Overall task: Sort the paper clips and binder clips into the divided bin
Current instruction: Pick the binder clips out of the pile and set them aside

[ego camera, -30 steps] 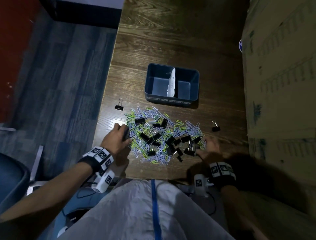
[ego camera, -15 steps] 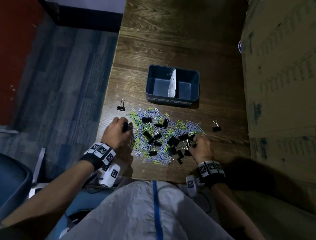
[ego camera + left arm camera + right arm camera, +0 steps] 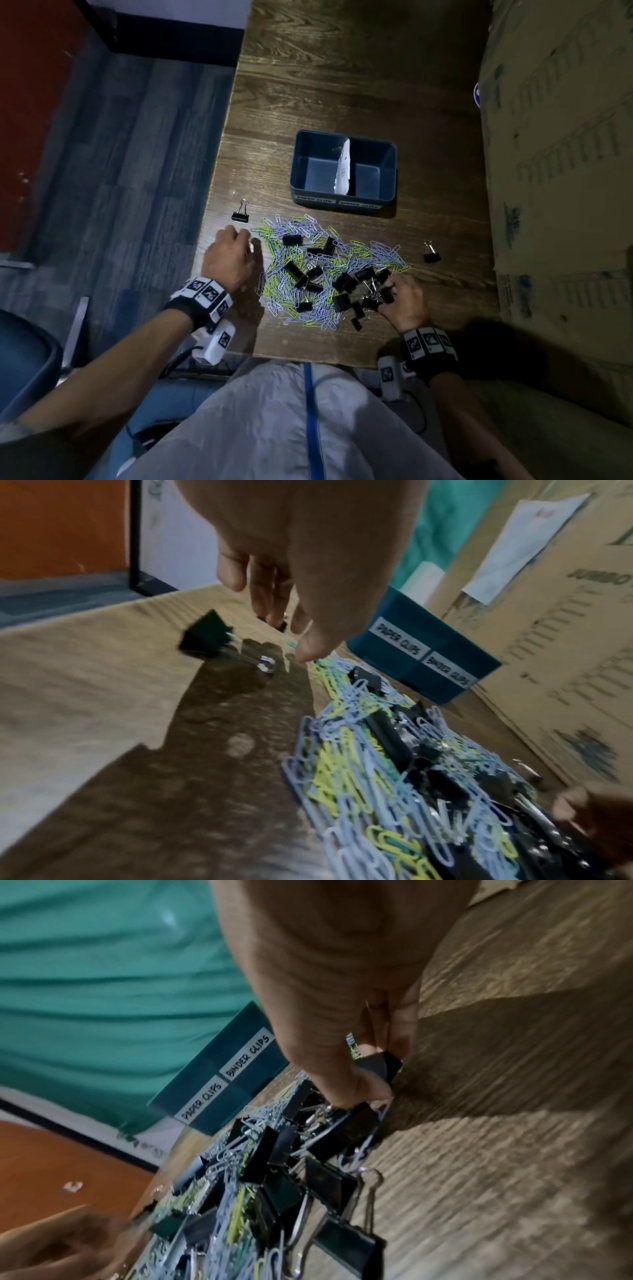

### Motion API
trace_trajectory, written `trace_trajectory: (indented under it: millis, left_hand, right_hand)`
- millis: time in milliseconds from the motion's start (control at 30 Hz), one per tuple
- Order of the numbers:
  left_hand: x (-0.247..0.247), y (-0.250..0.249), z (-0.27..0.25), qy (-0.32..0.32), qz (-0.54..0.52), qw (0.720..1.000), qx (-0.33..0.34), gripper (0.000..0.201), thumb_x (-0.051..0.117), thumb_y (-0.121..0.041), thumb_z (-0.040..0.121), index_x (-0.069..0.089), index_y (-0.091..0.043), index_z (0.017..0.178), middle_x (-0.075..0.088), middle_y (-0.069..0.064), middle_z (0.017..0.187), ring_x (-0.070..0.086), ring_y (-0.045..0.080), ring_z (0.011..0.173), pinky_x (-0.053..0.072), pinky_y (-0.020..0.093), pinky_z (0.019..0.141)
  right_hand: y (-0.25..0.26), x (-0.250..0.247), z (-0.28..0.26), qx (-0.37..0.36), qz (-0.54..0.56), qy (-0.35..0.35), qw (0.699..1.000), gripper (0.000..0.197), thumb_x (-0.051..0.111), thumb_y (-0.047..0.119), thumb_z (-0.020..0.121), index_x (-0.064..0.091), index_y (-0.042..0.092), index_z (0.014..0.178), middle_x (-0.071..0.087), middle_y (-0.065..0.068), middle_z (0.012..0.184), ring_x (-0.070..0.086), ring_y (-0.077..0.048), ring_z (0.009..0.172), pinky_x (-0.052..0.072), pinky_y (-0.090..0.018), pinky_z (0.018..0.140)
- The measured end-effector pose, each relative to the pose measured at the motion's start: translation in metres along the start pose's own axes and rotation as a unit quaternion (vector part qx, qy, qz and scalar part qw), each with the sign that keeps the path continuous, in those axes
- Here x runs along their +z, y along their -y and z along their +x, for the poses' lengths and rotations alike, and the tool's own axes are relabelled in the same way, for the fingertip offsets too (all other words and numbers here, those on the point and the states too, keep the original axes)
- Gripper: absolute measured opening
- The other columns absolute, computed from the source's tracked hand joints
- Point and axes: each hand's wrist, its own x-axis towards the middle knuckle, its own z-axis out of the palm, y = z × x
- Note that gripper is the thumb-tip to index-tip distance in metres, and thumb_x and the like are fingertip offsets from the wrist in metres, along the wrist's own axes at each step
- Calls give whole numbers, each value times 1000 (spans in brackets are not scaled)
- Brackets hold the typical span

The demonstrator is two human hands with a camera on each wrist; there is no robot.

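Observation:
A mixed pile of lilac and yellow-green paper clips [image 3: 277,287] and black binder clips [image 3: 294,269] lies on the wooden table [image 3: 342,85], in front of the blue divided bin [image 3: 297,164]. The bin [image 3: 411,669] carries the labels PAPER CLIPS on the left and BINDER CLIPS on the right. My left hand [image 3: 248,240] hangs with loosely curled fingers at the pile's left edge. A binder clip [image 3: 209,637] lies on the table just beside its thumb. My right hand [image 3: 380,1069] pinches a black binder clip [image 3: 383,1062] at the pile's right edge [image 3: 385,296].
A white card [image 3: 343,168] divides the bin, and both halves look bare. One stray binder clip [image 3: 240,214] lies near the table's left edge and another [image 3: 431,255] right of the pile. A big cardboard box [image 3: 555,171] walls the right side. A blue chair [image 3: 20,353] stands at lower left.
My right hand slid left into the pile and closed on binder clips. My left hand moved a little away from me along the pile's left edge; the dark clip it held now lies on the table.

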Motion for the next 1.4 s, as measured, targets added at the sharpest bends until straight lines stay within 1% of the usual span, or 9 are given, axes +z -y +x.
trace_trajectory:
  millis: [133,400,633,800,900,1133,1233,1333,1400]
  left_hand:
    - [10,-35,15,16,-18,997,70,44,66,-30,87,50,-13,124,51,10,118,49,23,104,46,36,89]
    - [15,-65,41,55,-16,995,79,42,64,-23,89,49,-13,126,50,12,118,52,28,104,53,41,82]
    - [14,-77,42,37,50,992,108,37,59,-27,91,47,-5,119,58,13,108,54,28,91,47,34,68]
    - [12,-60,36,16,-141,981,132,26,61,-16,92,42,-14,110,61,4,90,61,20,68,45,22,53]
    - [4,-38,36,-25,-190,972,136,26,63,-11,90,43,-19,105,62,-1,94,60,11,71,51,20,58]
    - [-17,30,50,-58,-310,948,-43,27,70,-3,82,56,-21,97,67,5,89,59,18,72,48,28,68]
    - [-17,52,55,-29,-305,946,-109,23,68,1,82,60,-18,93,69,15,90,60,19,62,52,30,63]
    - [-15,56,59,-7,-279,951,-133,17,67,-3,85,61,-16,95,69,14,93,62,22,70,53,30,69]
    - [-14,51,61,-9,-238,963,-125,15,67,-7,86,62,-13,100,66,11,94,62,23,82,49,28,77]
  right_hand:
    - [3,-5,-3,-7,15,-2,1000,47,79,1,67,47,28,89,55,6,82,59,-21,78,52,-34,68]
    - [4,-40,-5,-38,62,20,997,32,78,3,76,65,31,84,63,17,82,63,-8,80,55,-28,72]
    - [-13,-66,4,-4,117,-69,991,22,78,16,83,73,18,104,69,0,96,61,-14,92,41,-23,81]
    - [-51,-63,26,132,124,-131,975,20,78,11,82,74,7,101,72,-15,105,65,-31,104,42,-29,83]
    - [-76,-54,36,170,131,-133,968,19,78,9,81,74,3,99,72,-19,103,65,-35,101,41,-29,79]
    - [-91,-40,42,179,108,-121,970,31,80,4,77,69,0,106,68,-26,106,63,-40,104,46,-41,90]
    - [-84,-35,36,156,75,-188,967,28,74,1,77,68,-2,104,60,-32,112,55,-47,110,42,-46,98]
    - [-60,-30,27,70,69,-228,969,21,67,-3,80,69,0,100,59,-28,105,56,-43,102,42,-40,86]
    - [-39,-27,26,-3,69,-164,984,19,68,0,84,71,6,102,64,-18,103,60,-32,92,41,-29,78]
